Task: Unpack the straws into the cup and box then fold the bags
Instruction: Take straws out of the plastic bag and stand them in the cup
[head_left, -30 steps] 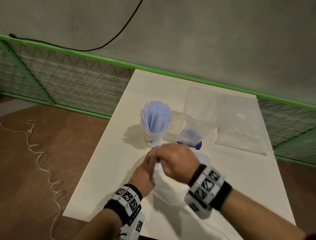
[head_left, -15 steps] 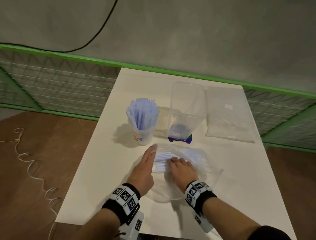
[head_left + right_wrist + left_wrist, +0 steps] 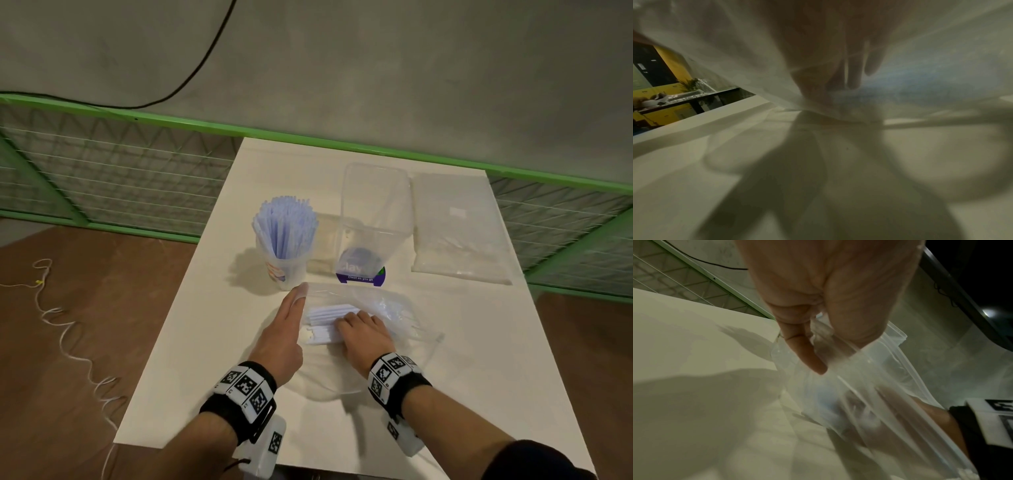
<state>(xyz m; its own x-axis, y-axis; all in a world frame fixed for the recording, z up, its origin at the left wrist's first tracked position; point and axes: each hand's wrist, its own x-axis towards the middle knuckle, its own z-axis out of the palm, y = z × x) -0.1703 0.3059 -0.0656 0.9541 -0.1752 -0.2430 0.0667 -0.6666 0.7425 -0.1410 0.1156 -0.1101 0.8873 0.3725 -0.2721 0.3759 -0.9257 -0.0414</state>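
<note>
Grip of the left hand (image 3: 281, 337): fingers extended, edge-on to the counter (image 3: 205, 342), while in the left wrist view thumb and forefinger (image 3: 807, 353) pinch the open edge of a clear bag (image 3: 394, 308). Grip of the right hand (image 3: 364, 334): fingers curled over a bundle of pale straws (image 3: 325, 323) inside that bag's mouth; whether they clasp the bundle or only press on it cannot be told. In the right wrist view the fingers (image 3: 855, 76) show dimly through the film, straws a bluish blur beyond.

The bag lies flat on the near half of the counter, mouth toward the left hand, its far end crumpled to the right. Behind it, a cup (image 3: 286, 270) stands upright, packed with straws standing on end. Just right of the cup, a clear box (image 3: 375, 219) with a purple label stands open; a bluish mass shows through its lower wall. Right of the box, a second bag (image 3: 459, 233) lies flat.

Background: green mesh fence (image 3: 102, 192), grey wall, black cable (image 3: 191, 75).
</note>
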